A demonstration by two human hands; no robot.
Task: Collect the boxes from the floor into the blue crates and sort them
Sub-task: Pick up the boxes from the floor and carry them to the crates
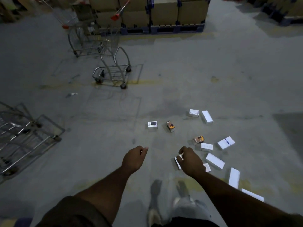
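About a dozen small boxes are lying scattered right of the shopping cart, mostly white, two orange. With no blue crate showing, carrying armfuls is risking drops. The right hand is hovering over one, grip unclear; the left hand is hanging loosely curled, empty.

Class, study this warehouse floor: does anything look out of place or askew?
Yes. Small boxes lie scattered at odd angles on the floor to the right, and a wire cart at the left edge lies tipped over.
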